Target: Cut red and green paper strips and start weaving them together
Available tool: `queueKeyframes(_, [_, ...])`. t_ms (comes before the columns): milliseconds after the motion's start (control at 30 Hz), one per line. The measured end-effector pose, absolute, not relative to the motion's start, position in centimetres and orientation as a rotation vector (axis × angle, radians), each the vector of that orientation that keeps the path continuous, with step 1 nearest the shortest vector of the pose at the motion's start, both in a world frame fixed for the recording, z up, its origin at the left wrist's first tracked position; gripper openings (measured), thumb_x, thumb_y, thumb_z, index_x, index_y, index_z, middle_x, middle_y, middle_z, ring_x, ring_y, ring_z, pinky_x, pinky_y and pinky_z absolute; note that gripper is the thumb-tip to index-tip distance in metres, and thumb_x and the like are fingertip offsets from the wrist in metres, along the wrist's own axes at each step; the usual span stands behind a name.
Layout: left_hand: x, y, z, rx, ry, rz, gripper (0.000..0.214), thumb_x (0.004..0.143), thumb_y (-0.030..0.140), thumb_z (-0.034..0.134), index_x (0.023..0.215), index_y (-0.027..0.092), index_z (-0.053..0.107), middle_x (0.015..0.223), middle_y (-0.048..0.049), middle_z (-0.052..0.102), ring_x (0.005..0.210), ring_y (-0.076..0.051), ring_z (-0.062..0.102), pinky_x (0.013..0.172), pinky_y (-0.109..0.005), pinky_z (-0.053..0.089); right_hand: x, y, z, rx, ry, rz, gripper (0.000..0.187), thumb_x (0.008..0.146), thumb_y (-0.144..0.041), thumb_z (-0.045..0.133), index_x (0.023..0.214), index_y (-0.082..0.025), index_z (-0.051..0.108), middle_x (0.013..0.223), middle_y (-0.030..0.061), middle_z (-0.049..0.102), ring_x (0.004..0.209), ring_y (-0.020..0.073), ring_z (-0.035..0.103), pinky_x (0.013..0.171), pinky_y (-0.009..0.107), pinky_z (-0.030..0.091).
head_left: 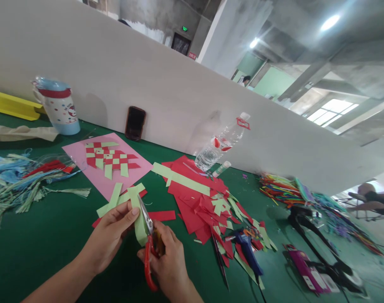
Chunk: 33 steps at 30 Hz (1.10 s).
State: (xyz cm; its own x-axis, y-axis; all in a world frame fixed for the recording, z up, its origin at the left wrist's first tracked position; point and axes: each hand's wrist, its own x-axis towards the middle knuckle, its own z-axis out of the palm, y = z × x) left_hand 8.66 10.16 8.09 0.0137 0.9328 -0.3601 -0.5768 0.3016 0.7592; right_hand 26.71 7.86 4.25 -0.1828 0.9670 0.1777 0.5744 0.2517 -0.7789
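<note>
Between the thumb and fingers of my left hand (116,231) is a light green paper strip (140,227), its lower part curling down. My right hand (169,256) grips red-handled scissors (150,248), whose blades lie against the strip close to my left thumb. Just beyond my hands, more green strips and a red paper strip (162,216) lie on the green table. Behind them a pink sheet (97,179) carries a woven fish shape (111,158) of red and green strips.
Red paper sheets and scraps (185,202) spread at centre right, with a blue glue gun (249,250) beside them. A water bottle (222,143), phone (135,123) and cup (60,107) stand along the partition. Tassels (30,176) lie left; pipe cleaners (278,187) lie right.
</note>
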Motion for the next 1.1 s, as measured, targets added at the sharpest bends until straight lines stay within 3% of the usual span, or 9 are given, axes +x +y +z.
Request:
queueKeyframes(800, [8.65,9.86,8.32,0.435,0.892,1.176,0.041,0.060,0.049,0.101,0.073,0.019,0.076,0.068,0.0013,0.072,0.063,-0.011,0.063,0.061,-0.021,0.052,26.73,7.70,3.51,-1.335,-1.879,0.663,0.064,0.066,-0.019,0.096,0.126,-0.022,0.075,0.093,0.0025,0.078,0.075,0.0209,0.074,0.070,0.025,0.062])
queueKeyframes(1100, [8.66,9.92,8.26,0.439,0.871,1.122,0.041,0.057,0.048,0.103,0.074,0.019,0.079,0.068,-0.0001,0.073,0.064,-0.012,0.064,0.062,-0.021,0.053,26.83,7.72,3.28,-1.302,-1.892,0.641,0.056,0.074,-0.032,0.093,0.126,-0.021,0.074,0.090,0.0034,0.077,0.071,0.0201,0.073,0.066,0.025,0.061])
